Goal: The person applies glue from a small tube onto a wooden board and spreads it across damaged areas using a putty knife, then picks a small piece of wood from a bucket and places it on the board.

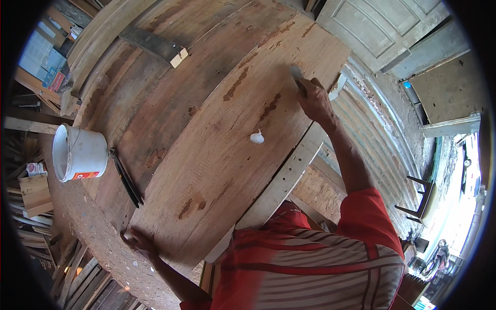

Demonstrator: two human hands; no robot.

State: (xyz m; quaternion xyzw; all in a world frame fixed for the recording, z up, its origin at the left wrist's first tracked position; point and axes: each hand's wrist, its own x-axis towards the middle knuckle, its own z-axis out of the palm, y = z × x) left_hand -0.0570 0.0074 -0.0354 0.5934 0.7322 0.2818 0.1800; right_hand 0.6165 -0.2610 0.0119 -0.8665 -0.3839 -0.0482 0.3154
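My right hand (316, 102) is closed round a putty knife (295, 73), whose grey blade is smeared by motion above the far right part of a long wooden panel (217, 150). Dark brown patches mark the panel's face. A small white lump (257, 137), perhaps putty, lies on it nearer to me. At the panel's near left corner my left hand (140, 244) rests with its fingers apart, holding nothing. Long-handled black pincers (125, 178) lie across the boards beyond that hand.
A white bucket (89, 155) stands at the left, close to the pincers. Farther back lies a dark wood block (152, 44) with a pale end. Scrap wood (82, 276) is piled at the lower left. A panelled door (382, 31) and corrugated sheeting (372, 124) are at the right.
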